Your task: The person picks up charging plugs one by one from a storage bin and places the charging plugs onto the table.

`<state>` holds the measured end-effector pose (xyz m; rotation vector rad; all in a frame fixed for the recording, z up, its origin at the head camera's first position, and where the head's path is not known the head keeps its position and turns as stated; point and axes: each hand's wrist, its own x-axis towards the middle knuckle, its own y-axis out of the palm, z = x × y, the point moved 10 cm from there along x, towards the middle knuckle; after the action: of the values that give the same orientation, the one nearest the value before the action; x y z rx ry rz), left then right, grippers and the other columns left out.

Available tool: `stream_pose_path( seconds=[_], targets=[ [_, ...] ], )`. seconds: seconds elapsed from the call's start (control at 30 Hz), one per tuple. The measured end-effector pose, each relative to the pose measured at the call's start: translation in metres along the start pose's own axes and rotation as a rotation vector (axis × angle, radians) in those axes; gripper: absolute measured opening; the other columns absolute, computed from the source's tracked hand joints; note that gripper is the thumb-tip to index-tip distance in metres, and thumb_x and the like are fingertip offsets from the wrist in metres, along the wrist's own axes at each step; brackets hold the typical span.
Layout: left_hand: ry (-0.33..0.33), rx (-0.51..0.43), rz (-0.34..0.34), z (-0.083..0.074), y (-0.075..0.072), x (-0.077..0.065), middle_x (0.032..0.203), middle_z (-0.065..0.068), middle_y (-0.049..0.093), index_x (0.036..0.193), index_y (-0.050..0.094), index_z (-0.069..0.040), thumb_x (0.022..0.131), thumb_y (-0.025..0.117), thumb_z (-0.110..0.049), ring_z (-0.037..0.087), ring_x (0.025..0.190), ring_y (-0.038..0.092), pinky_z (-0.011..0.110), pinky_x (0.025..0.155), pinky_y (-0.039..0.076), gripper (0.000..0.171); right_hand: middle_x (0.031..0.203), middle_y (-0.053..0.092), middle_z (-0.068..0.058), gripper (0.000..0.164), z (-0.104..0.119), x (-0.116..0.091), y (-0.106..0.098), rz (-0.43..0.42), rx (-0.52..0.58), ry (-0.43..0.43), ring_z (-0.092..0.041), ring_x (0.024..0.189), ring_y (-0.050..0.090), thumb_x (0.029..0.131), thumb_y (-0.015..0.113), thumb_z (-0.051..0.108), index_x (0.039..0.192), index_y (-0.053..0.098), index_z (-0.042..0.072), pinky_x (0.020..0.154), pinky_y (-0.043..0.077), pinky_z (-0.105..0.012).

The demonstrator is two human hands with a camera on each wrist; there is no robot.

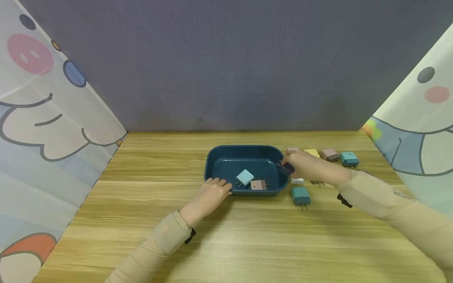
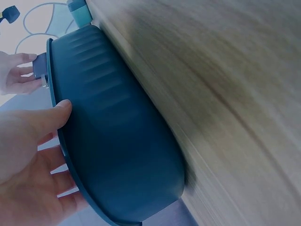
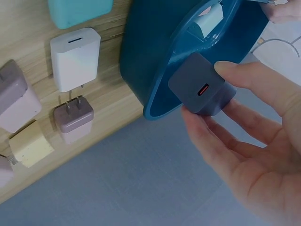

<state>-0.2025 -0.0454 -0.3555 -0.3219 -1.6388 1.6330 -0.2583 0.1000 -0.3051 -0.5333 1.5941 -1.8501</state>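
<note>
A dark blue plastic bin [image 1: 260,193] stands on the wooden table. My left hand [image 1: 209,194] grips its near rim, thumb on the outer wall and fingers over the inside, as the left wrist view shows. Over the bin's right end, my right hand [image 1: 301,163] pinches a dark navy charger plug [image 3: 196,82] between thumb and fingers. Its port, orange inside, faces the right wrist camera. Inside the bin lie a light blue charger plug [image 1: 245,177] and a mauve-and-pink charger plug [image 1: 258,185], both with prongs showing.
Right of the bin lie several more charger plugs: a teal one [image 1: 301,195] in front, another teal one [image 1: 349,158] farthest right, a mauve one [image 1: 330,154], a yellow one [image 3: 32,143] and a white one [image 3: 75,61]. A grey partition [image 1: 244,70] rises behind the table.
</note>
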Motion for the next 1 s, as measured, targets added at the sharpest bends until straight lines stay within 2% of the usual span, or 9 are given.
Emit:
stream_pose_path(
  seconds=[0.1, 0.23, 0.53, 0.63, 0.67, 0.77, 0.87, 0.93, 1.0],
  targets=[
    [0.000, -0.004, 0.003, 0.000, 0.001, 0.000, 0.070, -0.001, 0.058, 0.080, 0.062, -0.014, 0.081, 0.064, -0.024, 0.013, 0.058, 0.047, 0.021, 0.051, 0.027, 0.010, 0.082, 0.054, -0.009, 0.030, -0.003, -0.003, 0.000, 0.004, -0.012, 0.007, -0.018, 0.070, 0.052, 0.066, 0.072, -0.001, 0.094, 0.064, -0.006, 0.059, 0.044, -0.029],
    [0.001, -0.007, 0.010, 0.000, 0.001, 0.000, 0.071, -0.001, 0.059, 0.081, 0.062, -0.014, 0.081, 0.063, -0.024, 0.013, 0.058, 0.047, 0.021, 0.051, 0.028, 0.010, 0.087, 0.059, -0.014, 0.029, -0.009, -0.007, 0.002, 0.012, -0.019, 0.034, -0.024, 0.075, 0.057, 0.066, 0.071, 0.000, 0.094, 0.064, -0.004, 0.060, 0.047, -0.031],
    [0.005, -0.007, 0.013, 0.000, 0.003, -0.001, 0.072, -0.001, 0.060, 0.082, 0.063, -0.014, 0.082, 0.063, -0.023, 0.013, 0.060, 0.049, 0.022, 0.052, 0.031, 0.009, 0.093, 0.056, -0.021, 0.032, -0.017, -0.018, 0.002, 0.016, 0.036, 0.091, -0.022, 0.072, 0.057, 0.068, 0.070, 0.000, 0.098, 0.062, -0.005, 0.057, 0.046, -0.031],
    [0.003, -0.010, 0.017, 0.000, 0.003, -0.001, 0.072, -0.001, 0.059, 0.081, 0.062, -0.014, 0.082, 0.063, -0.023, 0.013, 0.059, 0.048, 0.022, 0.052, 0.030, 0.010, 0.105, 0.054, -0.030, 0.033, -0.021, -0.021, 0.003, 0.019, 0.031, 0.125, -0.028, 0.078, 0.060, 0.069, 0.070, 0.001, 0.100, 0.062, -0.004, 0.070, 0.045, -0.043],
    [0.001, -0.011, 0.019, 0.001, 0.003, -0.001, 0.072, 0.000, 0.059, 0.081, 0.062, -0.014, 0.082, 0.063, -0.023, 0.013, 0.059, 0.048, 0.022, 0.052, 0.030, 0.010, 0.106, 0.054, -0.030, 0.033, -0.023, -0.022, 0.004, 0.022, 0.034, 0.135, -0.028, 0.077, 0.060, 0.069, 0.070, 0.001, 0.100, 0.061, -0.004, 0.069, 0.045, -0.044],
    [-0.003, -0.013, 0.025, 0.001, 0.003, -0.001, 0.072, 0.000, 0.060, 0.081, 0.062, -0.013, 0.082, 0.063, -0.023, 0.013, 0.059, 0.048, 0.022, 0.052, 0.031, 0.010, 0.105, 0.055, -0.029, 0.033, -0.027, -0.026, 0.005, 0.015, 0.037, 0.144, -0.025, 0.074, 0.059, 0.069, 0.069, 0.001, 0.100, 0.061, -0.005, 0.068, 0.044, -0.042],
    [-0.005, -0.013, 0.031, 0.001, 0.003, -0.001, 0.073, -0.001, 0.060, 0.082, 0.062, -0.014, 0.082, 0.062, -0.023, 0.013, 0.060, 0.049, 0.022, 0.052, 0.031, 0.010, 0.093, 0.059, -0.020, 0.033, -0.029, -0.030, 0.005, -0.006, 0.037, 0.121, -0.019, 0.069, 0.055, 0.067, 0.070, 0.000, 0.098, 0.061, -0.007, 0.061, 0.045, -0.035],
    [-0.006, -0.014, 0.031, 0.001, 0.003, -0.001, 0.073, -0.001, 0.060, 0.082, 0.062, -0.014, 0.083, 0.062, -0.024, 0.013, 0.060, 0.049, 0.022, 0.052, 0.031, 0.010, 0.090, 0.060, -0.017, 0.034, -0.031, -0.032, 0.006, -0.019, 0.025, 0.115, -0.022, 0.073, 0.056, 0.066, 0.072, 0.001, 0.097, 0.061, -0.007, 0.075, 0.043, -0.044],
    [-0.006, -0.017, 0.026, 0.001, 0.003, -0.001, 0.072, -0.001, 0.059, 0.081, 0.062, -0.014, 0.082, 0.062, -0.024, 0.013, 0.060, 0.048, 0.022, 0.052, 0.031, 0.010, 0.089, 0.061, -0.016, 0.034, -0.034, -0.034, 0.007, -0.024, 0.018, 0.123, -0.023, 0.074, 0.057, 0.065, 0.073, 0.002, 0.097, 0.062, -0.006, 0.086, 0.033, -0.055]
  ],
)
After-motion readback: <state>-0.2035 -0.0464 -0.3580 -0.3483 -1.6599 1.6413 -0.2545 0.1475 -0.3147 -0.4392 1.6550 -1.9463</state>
